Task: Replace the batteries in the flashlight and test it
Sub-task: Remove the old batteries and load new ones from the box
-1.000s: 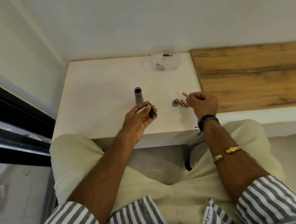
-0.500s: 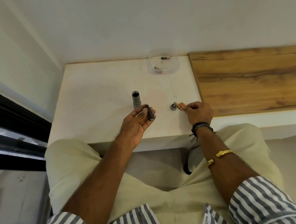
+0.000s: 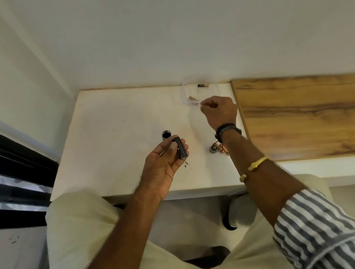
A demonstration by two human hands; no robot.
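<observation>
1. On the white counter (image 3: 117, 126), near its middle, the flashlight tube (image 3: 166, 135) stands upright with its open end up; its end cap (image 3: 213, 148) lies well to the right, touching a small cluster of loose batteries (image 3: 222, 149).
2. Left hand (image 3: 164, 166): fingers closed round the dark battery holder (image 3: 181, 148), raised just in front of the tube.
3. Right hand (image 3: 219, 110): fingers curled together at the near rim of the clear tub (image 3: 188, 101) at the back of the counter, where more batteries (image 3: 202, 85) lie. Cannot tell whether it has pinched one.
4. Risk: two battery groups share one counter; mixing them would reload spent cells, so the test fails.
5. Risk: the forearm hangs above the loose cluster and cap; a low pull-back could roll them off the edge.
6. Risk: reversed polarity in the holder, no light.
</observation>
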